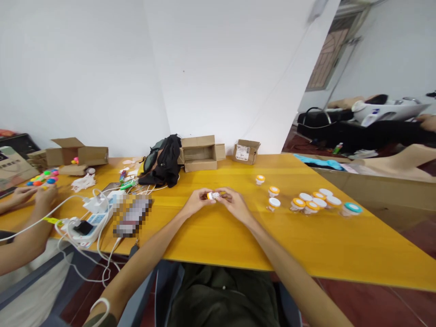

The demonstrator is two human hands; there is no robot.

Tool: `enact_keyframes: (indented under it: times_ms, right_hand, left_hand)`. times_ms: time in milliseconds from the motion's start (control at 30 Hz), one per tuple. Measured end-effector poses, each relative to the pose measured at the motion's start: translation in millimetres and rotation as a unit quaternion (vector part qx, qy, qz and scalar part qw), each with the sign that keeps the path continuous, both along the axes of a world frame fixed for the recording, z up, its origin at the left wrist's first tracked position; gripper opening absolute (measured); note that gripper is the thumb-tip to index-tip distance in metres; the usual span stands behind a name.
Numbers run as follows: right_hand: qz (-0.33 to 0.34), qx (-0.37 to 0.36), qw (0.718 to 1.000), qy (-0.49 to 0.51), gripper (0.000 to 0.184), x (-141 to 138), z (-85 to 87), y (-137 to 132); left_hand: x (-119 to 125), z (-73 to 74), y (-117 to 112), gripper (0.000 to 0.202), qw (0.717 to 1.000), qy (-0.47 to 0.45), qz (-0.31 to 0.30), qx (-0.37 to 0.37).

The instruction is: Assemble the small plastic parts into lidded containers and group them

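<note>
Over the middle of the table, my left hand point(198, 201) and my right hand point(235, 202) meet around a small plastic jar point(212, 195) with an orange and white lid. The jar lies tipped on its side between them, lid toward my left fingers. My right fingertips pinch its other end, where dark print shows. Much of the jar is hidden by fingers. To the right stand two orange-rimmed jars, a back one point(260, 180) and a nearer one point(273, 191), and a white-lidded jar point(273, 204). A cluster of several jars point(311, 207) and a teal-lidded jar point(352, 209) stand farther right.
Left of my arm are a phone point(132, 217), a power strip point(93, 227) and loose white cables. A black bag point(165, 161), an open cardboard box point(200, 159) and a smaller box point(245, 152) line the wall. Another person's hands point(46, 195) are at colored balls, far left.
</note>
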State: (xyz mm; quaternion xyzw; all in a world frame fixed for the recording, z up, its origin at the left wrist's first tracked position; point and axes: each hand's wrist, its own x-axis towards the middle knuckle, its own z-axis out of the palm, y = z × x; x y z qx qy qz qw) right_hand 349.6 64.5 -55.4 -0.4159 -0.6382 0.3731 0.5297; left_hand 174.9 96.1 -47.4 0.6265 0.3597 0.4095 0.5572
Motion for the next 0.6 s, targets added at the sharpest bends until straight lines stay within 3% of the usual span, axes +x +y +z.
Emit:
enact_keyframes:
  times_ms: [233,600]
  right_hand:
    - [-0.003,-0.011,1.0,-0.029,0.024,1.9,3.9,-2.1]
    - [-0.048,-0.021,0.989,-0.136,0.05,1.9,7.0,-7.4]
  left_hand:
    - [-0.8,3.1,-3.0,0.045,1.0,-0.007,-0.006,-0.014]
    - [-1.3,-3.0,-0.9,0.048,1.0,0.012,-0.011,0.007]
